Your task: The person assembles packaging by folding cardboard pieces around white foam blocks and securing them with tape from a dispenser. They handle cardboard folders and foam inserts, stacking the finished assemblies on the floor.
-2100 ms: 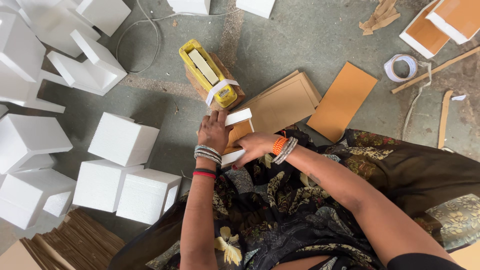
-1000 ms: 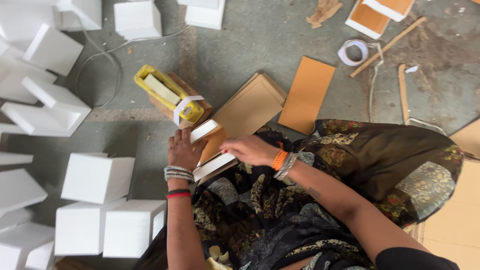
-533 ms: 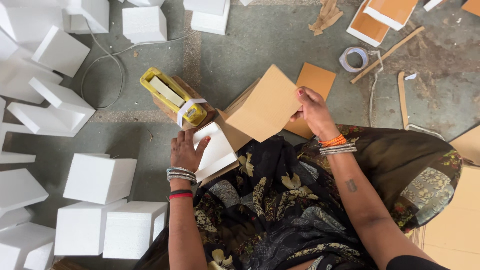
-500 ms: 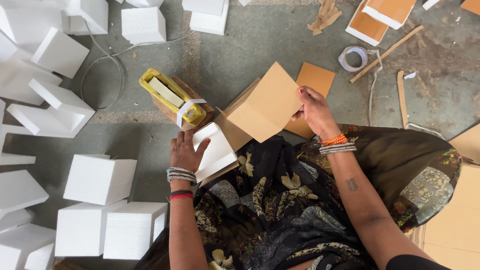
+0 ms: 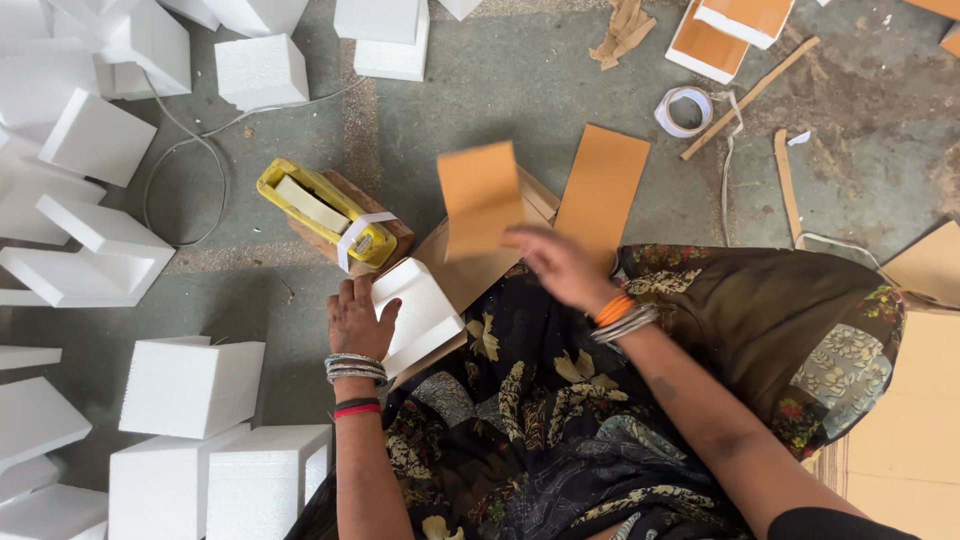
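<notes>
White boxes [image 5: 190, 385]: stacked along the left edge of the frame, top to bottom; several lie open or on their sides.

Cord [image 5: 190, 150]: thin, looping over the floor [image 5: 500, 90] at upper left.

Tape dispenser [image 5: 320, 212]: yellow, on a wooden block, left of centre, just above the left hand.

Left hand [image 5: 357, 320]: left of centre, fingers spread flat, laid against the left side of the white piece. Bangles at the wrist.

White piece [image 5: 418, 315]: folded white board at centre, tilted, resting at the edge of the lap; touching the left hand, below and left of the right hand.

Orange sheet [image 5: 480, 198]: blurred, above centre, just left of the right hand and above the white piece. Whether the fingers pinch it cannot be told.

Right hand [image 5: 555, 265]: centre, blurred; grip cannot be told. Orange and metal bangles at the wrist.

Orange card [image 5: 603, 190]: flat on the floor, right of the sheet.

Tape roll [image 5: 685, 110]: upper right, beside wooden strips [image 5: 750, 70].

Patterned cloth [image 5: 780, 320]: over the lap, lower right.
</notes>
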